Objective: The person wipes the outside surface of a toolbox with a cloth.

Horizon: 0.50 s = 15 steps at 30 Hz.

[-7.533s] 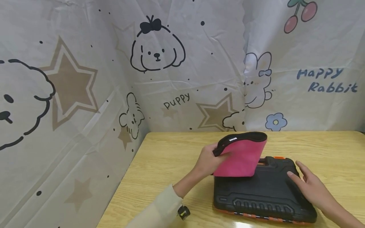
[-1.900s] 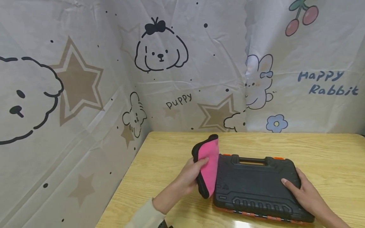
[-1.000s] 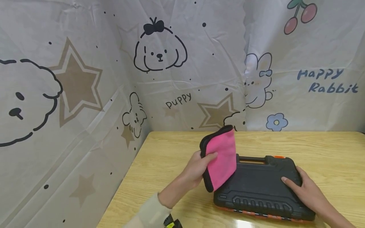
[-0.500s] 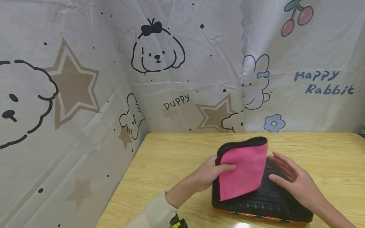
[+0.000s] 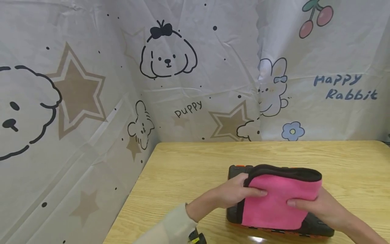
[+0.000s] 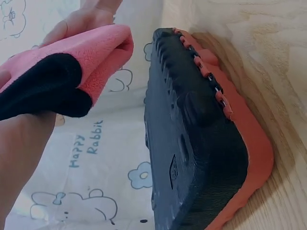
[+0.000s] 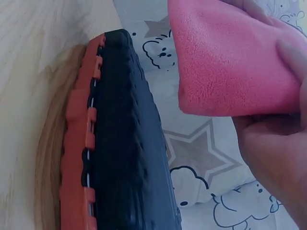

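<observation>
Your left hand [image 5: 236, 192] and right hand [image 5: 324, 207] both pinched folded pink-and-black cloth [image 5: 277, 210], lower right of frame, above black-and-orange carrying case [image 6: 201, 148] on surface [image 5: 189, 162]. Step looked like two-handed cloth handling; next move likely called for steady grip both sides.

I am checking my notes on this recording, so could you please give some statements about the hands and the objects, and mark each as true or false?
1. The left hand and right hand both grip the folded pink-and-black cloth. True.
2. The black-and-orange case rests on the wood-grain table. True.
3. The case stands open. False: it is closed.
4. The cloth lies flat against the case. False: it is held above, with a gap visible in the wrist views.
5. The printed backdrop reads "Happy Rabbit" in blue. True.
6. A sleeve shows on the right forearm. False: the pale sleeve is on the left.
</observation>
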{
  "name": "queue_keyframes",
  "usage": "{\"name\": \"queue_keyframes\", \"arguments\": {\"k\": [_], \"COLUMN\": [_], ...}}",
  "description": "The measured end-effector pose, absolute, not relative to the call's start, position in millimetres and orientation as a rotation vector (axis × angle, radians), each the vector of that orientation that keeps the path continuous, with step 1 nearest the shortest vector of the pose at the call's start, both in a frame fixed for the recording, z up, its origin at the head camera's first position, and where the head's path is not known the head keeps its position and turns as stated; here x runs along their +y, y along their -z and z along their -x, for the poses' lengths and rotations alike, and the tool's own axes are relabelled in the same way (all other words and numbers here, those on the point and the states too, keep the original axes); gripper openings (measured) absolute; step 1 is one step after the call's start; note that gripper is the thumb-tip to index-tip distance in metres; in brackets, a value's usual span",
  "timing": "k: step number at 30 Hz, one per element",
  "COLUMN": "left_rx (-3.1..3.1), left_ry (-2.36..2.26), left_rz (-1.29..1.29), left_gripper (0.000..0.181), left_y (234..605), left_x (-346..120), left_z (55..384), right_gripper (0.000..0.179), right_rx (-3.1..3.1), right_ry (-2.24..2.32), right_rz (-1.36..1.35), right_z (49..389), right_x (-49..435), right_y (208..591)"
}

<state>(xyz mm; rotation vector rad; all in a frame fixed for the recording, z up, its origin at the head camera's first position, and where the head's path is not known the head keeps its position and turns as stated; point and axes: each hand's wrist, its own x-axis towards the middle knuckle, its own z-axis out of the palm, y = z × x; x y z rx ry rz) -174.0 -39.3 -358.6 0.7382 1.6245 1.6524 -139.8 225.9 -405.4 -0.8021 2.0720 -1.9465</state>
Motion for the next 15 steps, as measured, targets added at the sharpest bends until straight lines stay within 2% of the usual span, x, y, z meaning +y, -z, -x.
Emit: {"name": "queue_keyframes", "arguments": {"k": [5, 15], "left_rx": [1.647, 1.751], "left_ry": [-1.686, -1.76], "left_rz": [-0.71, -0.717], "left_gripper": [0.036, 0.028], "left_y": [362.4, 375.7], "left_x": [-33.2, -20.4], "left_z": [178.1, 186.9], "right_gripper": [0.045, 0.048], "right_rx": [2.306, 2.522], "right_ry": [1.917, 1.817], "right_rz": [0.717, 0.551], "right_z": [135.4, 136.9], "right_x": [223.8, 241.5], "right_y": [403.3, 403.9]}}
